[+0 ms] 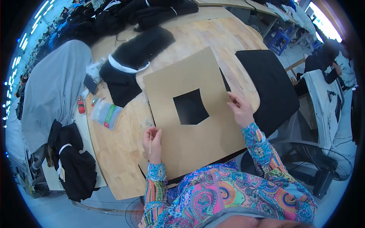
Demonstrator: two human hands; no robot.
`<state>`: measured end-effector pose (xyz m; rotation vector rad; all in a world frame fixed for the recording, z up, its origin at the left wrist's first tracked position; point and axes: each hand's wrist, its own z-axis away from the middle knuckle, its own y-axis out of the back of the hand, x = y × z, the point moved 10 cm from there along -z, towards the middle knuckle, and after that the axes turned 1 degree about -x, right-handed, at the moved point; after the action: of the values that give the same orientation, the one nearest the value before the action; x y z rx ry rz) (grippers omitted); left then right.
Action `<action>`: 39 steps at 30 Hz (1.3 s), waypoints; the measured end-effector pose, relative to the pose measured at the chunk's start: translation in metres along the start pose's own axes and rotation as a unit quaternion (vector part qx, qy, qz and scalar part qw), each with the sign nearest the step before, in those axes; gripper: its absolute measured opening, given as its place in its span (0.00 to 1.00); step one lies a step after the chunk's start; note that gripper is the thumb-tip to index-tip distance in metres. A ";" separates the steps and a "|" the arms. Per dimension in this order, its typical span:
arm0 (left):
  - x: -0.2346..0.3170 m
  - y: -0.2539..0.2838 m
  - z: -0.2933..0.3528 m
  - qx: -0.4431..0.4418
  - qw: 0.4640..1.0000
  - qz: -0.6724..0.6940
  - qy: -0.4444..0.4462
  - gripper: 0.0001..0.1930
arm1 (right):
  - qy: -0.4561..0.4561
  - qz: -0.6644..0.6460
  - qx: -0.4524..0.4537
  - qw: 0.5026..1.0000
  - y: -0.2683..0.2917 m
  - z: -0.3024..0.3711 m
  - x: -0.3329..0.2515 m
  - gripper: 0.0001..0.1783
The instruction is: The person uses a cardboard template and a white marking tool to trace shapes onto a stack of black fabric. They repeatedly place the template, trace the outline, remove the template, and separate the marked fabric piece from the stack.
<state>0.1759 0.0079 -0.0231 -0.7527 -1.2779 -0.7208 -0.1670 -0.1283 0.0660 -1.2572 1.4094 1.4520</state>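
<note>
A large brown cardboard template (pixel 182 146) lies over black fabric (pixel 224 79), which shows along its edges. Through the pocket-shaped cutout in its middle, more black cloth (pixel 191 107) can be seen. At the template's left edge, my left hand (pixel 153 146) is closed, with a thin pale stick (pixel 150 141) between the fingers; whether it also grips the board is hidden. My right hand (pixel 240 110) pinches the template's right edge between thumb and fingers.
Black cloth panels (pixel 272 87) hang over the table's right side. A bundle tied with white cloth (pixel 140 49), a phone (pixel 90 83), a plastic packet (pixel 106 113) and a small red bottle (pixel 81 105) lie left. A fan (pixel 323 163) stands right; another person (pixel 327 62) sits beyond.
</note>
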 end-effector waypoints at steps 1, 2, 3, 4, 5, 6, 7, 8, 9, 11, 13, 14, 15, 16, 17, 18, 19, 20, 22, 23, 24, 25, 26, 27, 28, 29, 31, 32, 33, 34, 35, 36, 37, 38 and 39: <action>-0.002 0.001 0.000 -0.006 1.000 0.023 0.006 0.08 | 0.034 0.033 0.007 0.999 0.001 0.008 -0.016 0.21; -0.004 0.002 -0.001 -0.013 0.999 0.046 0.012 0.08 | 0.064 0.050 0.003 0.997 0.002 0.012 -0.022 0.20; 0.003 0.010 0.000 0.010 0.999 0.035 -0.006 0.08 | 0.069 0.039 0.015 0.997 0.005 0.014 -0.025 0.20; 0.016 0.020 0.002 0.030 0.999 0.024 -0.021 0.08 | 0.071 0.029 0.029 0.997 0.008 0.017 -0.031 0.19; 0.030 0.032 0.005 0.051 0.998 0.012 -0.037 0.08 | 0.073 0.018 0.042 0.996 0.010 0.022 -0.037 0.19; 0.051 0.049 0.008 0.087 0.995 -0.009 -0.058 0.08 | 0.046 -0.045 0.020 0.998 0.005 0.028 -0.044 0.18; 0.069 0.070 0.009 0.123 0.989 -0.028 -0.078 0.09 | 0.020 -0.106 -0.003 0.994 0.000 0.036 -0.060 0.17; 0.083 0.097 0.010 0.169 0.979 -0.037 -0.105 0.09 | -0.007 -0.173 -0.028 0.984 -0.006 0.047 -0.077 0.17; 0.095 0.126 0.010 0.212 0.967 -0.047 -0.132 0.08 | -0.003 -0.220 -0.148 0.964 -0.025 0.063 -0.104 0.14; 0.120 0.184 0.016 0.248 0.948 -0.062 -0.187 0.07 | 0.152 -0.159 -0.422 0.880 -0.062 0.101 -0.163 0.20; 0.116 0.225 0.012 0.291 0.936 -0.059 -0.191 0.06 | 0.234 -0.371 -0.422 0.793 -0.064 0.129 -0.192 0.21; 0.109 0.236 0.006 0.308 0.931 -0.056 -0.189 0.06 | 0.236 -0.405 -0.403 0.786 -0.061 0.129 -0.198 0.18; 0.102 0.242 -0.001 0.325 0.924 -0.090 -0.179 0.06 | 0.238 -0.438 -0.383 0.778 -0.054 0.128 -0.203 0.16; 0.100 0.254 0.000 0.350 0.911 -0.130 -0.175 0.05 | 0.262 -0.439 -0.382 0.770 -0.052 0.128 -0.207 0.13; 0.100 0.265 0.004 0.376 0.895 -0.169 -0.170 0.05 | 0.286 -0.441 -0.382 0.761 -0.049 0.127 -0.209 0.11; 0.102 0.272 0.009 0.398 0.874 -0.222 -0.167 0.06 | 0.309 -0.442 -0.381 0.751 -0.046 0.126 -0.212 0.09; 0.102 0.274 0.012 0.415 0.853 -0.272 -0.161 0.07 | 0.322 -0.430 -0.380 0.753 -0.043 0.127 -0.215 0.08; 0.103 0.275 0.016 0.431 0.829 -0.320 -0.154 0.08 | 0.335 -0.419 -0.379 0.754 -0.041 0.128 -0.218 0.07; 0.107 0.268 0.028 0.452 0.794 -0.359 -0.191 0.11 | 0.336 -0.410 -0.368 0.764 -0.037 0.126 -0.221 0.06; 0.108 0.260 0.031 0.458 0.777 -0.377 -0.208 0.12 | 0.324 -0.414 -0.357 0.773 -0.036 0.124 -0.221 0.05; 0.097 0.256 0.025 0.444 0.811 -0.328 -0.192 0.12 | 0.312 -0.417 -0.346 0.780 -0.035 0.121 -0.220 0.05; 0.097 0.247 0.029 0.429 0.832 -0.294 -0.195 0.11 | 0.324 -0.422 -0.342 0.774 -0.035 0.121 -0.222 0.05; 0.096 0.230 0.027 0.405 0.854 -0.260 -0.199 0.11 | 0.336 -0.425 -0.332 0.772 -0.030 0.121 -0.223 0.05; 0.095 0.215 0.023 0.380 0.874 -0.225 -0.202 0.11 | 0.348 -0.427 -0.321 0.770 -0.024 0.119 -0.223 0.05; 0.095 0.203 0.020 0.368 0.867 -0.267 -0.205 0.11 | 0.359 -0.413 -0.328 0.770 -0.022 0.121 -0.227 0.04; 0.090 0.195 0.018 0.356 0.873 -0.266 -0.200 0.11 | 0.373 -0.401 -0.334 0.767 -0.021 0.122 -0.230 0.04; 0.086 0.186 0.020 0.339 0.881 -0.268 -0.193 0.11 | 0.399 -0.385 -0.349 0.755 -0.021 0.125 -0.233 0.04; 0.088 0.183 0.022 0.334 0.883 -0.258 -0.204 0.11 | 0.399 -0.375 -0.358 0.756 -0.023 0.122 -0.233 0.05; 0.089 0.178 0.024 0.329 0.886 -0.247 -0.214 0.11 | 0.398 -0.365 -0.368 0.757 -0.024 0.119 -0.232 0.06; 0.090 0.173 0.027 0.320 0.889 -0.241 -0.221 0.11 | 0.403 -0.346 -0.355 0.769 -0.026 0.116 -0.230 0.08; 0.086 0.161 0.025 0.307 0.901 -0.222 -0.213 0.11 | 0.407 -0.341 -0.337 0.777 -0.023 0.116 -0.227 0.07; 0.085 0.149 0.022 0.295 0.911 -0.202 -0.204 0.11 | 0.403 -0.339 -0.330 0.783 -0.021 0.115 -0.229 0.07; 0.086 0.141 0.024 0.289 0.918 -0.186 -0.198 0.11 | 0.400 -0.342 -0.327 0.785 -0.018 0.114 -0.233 0.07; 0.086 0.135 0.025 0.288 0.919 -0.185 -0.194 0.11 | 0.398 -0.339 -0.313 0.793 -0.016 0.113 -0.235 0.04; 0.087 0.130 0.027 0.287 0.921 -0.184 -0.191 0.11 | 0.396 -0.335 -0.299 0.801 -0.014 0.112 -0.237 0.03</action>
<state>0.2795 0.0990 0.0541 -0.1655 -1.9070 -0.4563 -0.1122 0.0125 0.2809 -2.6611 0.7383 0.8743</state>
